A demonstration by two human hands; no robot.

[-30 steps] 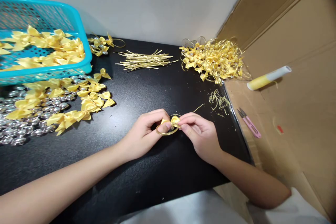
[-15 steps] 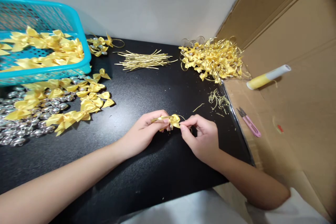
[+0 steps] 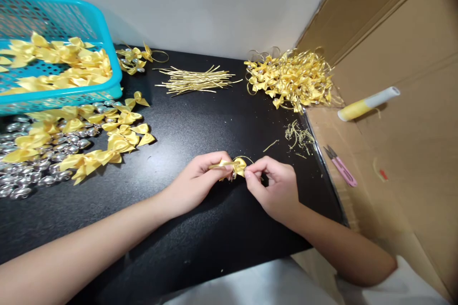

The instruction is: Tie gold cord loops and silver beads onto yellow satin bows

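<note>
Over the black table, my left hand pinches a small yellow ribbon bow together with a gold wire tie that sticks out to the left. My right hand is closed in a pinch on the right side of the same bow, at the wire's loop. Both hands rest low near the table's front middle.
A turquoise basket of yellow bows stands at the back left, with loose bows and silver beads in front. A bundle of gold wire ties and a pile of finished bows lie at the back. Pink snips and a yellow-white tube lie on cardboard at right.
The gold loop that lay flat between my hands a second ago has been turned edge-on and drawn tight; my right fingers moved to the bow's right side. The view shifted slightly.
</note>
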